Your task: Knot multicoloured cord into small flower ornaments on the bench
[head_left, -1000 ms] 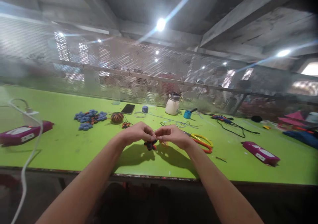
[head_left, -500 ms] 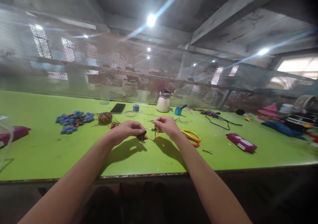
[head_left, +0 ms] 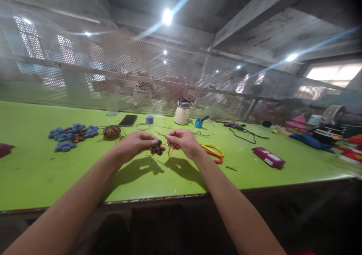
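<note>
Just left of frame centre, above the green table (head_left: 42,172), the left hand (head_left: 132,145) pinches a small dark-and-orange crocheted piece (head_left: 157,148), while the right hand (head_left: 182,142), immediately to its right, grips a thin hook pointing leftward into it.

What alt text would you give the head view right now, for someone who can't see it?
Over a bright green table, the left hand pinches a small dark-and-orange crochet piece while the right hand holds a thin hook beside it. Behind lie blue crochet flowers, a yarn ball, a phone, a white jar and yellow-handled scissors.
</note>
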### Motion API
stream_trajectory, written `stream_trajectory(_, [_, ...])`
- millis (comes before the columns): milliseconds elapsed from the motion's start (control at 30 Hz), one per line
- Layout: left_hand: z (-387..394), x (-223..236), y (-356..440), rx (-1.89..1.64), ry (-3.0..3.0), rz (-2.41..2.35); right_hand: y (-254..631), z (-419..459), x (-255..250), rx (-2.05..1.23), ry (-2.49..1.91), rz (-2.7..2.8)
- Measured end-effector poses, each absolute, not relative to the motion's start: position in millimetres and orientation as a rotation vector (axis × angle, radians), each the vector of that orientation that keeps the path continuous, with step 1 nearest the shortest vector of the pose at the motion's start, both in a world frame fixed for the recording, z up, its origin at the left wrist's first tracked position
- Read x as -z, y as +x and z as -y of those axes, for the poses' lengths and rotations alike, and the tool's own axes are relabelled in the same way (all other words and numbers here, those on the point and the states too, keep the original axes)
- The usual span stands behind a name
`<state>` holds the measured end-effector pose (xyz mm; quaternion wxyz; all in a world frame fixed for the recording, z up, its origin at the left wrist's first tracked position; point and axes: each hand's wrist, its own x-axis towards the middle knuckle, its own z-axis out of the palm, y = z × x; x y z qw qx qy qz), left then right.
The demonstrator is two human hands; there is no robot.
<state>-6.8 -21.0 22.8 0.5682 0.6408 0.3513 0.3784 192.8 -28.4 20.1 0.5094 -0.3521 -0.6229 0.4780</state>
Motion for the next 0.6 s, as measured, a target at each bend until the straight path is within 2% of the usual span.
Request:
stream_trajectory(300, [18.8,-22.0,-3.5,-0.886,1.573,-0.837,186.3,29.3,-15.8,-1.059,-0.922,1.634])
stream_trajectory(600, [18.2,-20.5,-3.2,-0.898,1.634,-0.824,187.3,29.8,-15.9,-1.103,-0.918,1.661])
